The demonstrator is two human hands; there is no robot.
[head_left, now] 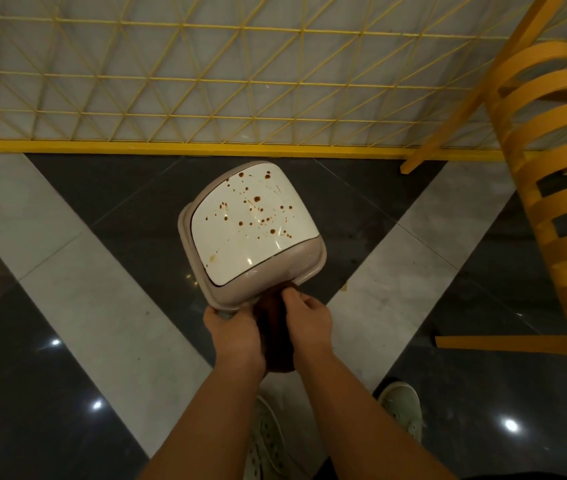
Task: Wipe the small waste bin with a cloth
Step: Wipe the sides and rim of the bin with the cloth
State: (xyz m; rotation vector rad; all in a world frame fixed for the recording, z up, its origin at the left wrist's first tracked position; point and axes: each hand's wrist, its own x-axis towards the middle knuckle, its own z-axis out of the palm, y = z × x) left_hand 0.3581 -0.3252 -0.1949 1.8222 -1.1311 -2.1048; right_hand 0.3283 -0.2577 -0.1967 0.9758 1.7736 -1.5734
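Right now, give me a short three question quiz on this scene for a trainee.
1. True or false: the white lid of the waste bin is free of spots.
2. Which hand grips the bin's rim: the left hand or the right hand?
3. What dark thing hangs between the hands?

Key: 1. False, brown spots cover it. 2. Left. 3. The cloth.

A single head-worn camera looks steeply down, close over both hands, at the tiled floor (67, 341).
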